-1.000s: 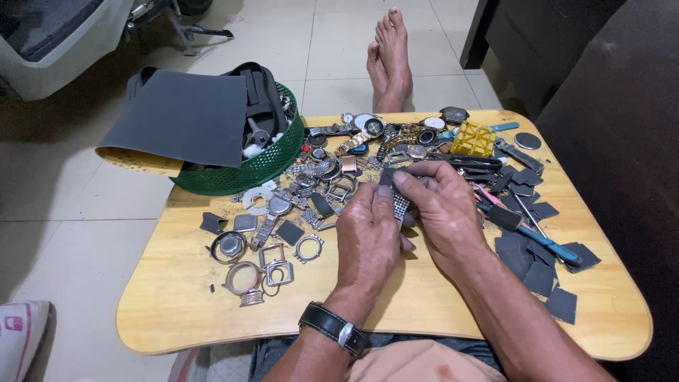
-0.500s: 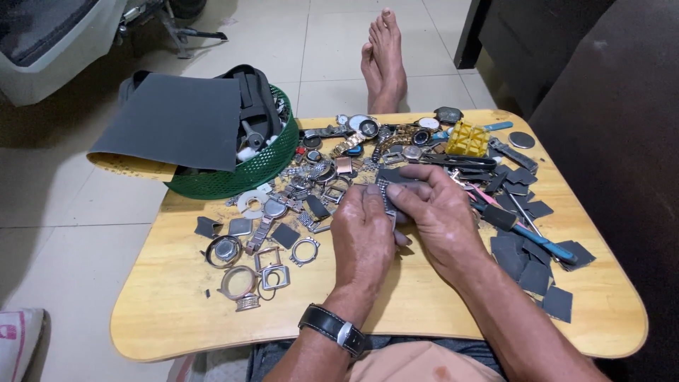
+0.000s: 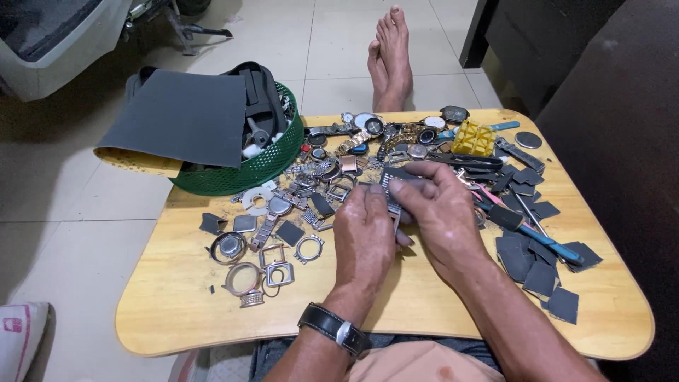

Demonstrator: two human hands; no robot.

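While both hands meet over the middle of the table (image 3: 177, 318), a metal watch band (image 3: 388, 194) sits pinched between them, lifted just off the wood. Left hand (image 3: 364, 237): fingers curled narrow around the band's lower part, thumb on top; a dark wristwatch (image 3: 334, 329) is on that wrist. Right hand (image 3: 438, 212): fingertips closed on the band's upper end, with what looks like a small dark sheet against it; whether this is one of the abrasive squares cannot be told. Judgement: the grip serves best if the left hand keeps the links flat and steady while the right does the fine work, with light pressure so the links do not twist or slip. Just beyond the hands lies a dense heap of watch parts (image 3: 332, 170), cases and straps. Left of the hands: loose bezels and a case (image 3: 244, 279). Right: dark abrasive squares (image 3: 541, 276), a blue-handled tool (image 3: 544, 240), and a yellow holder (image 3: 474, 138). A green basket (image 3: 262, 166) stands at the far left corner under a grey sheet (image 3: 180, 117). Bare feet (image 3: 389, 53) rest on the tiled floor beyond.
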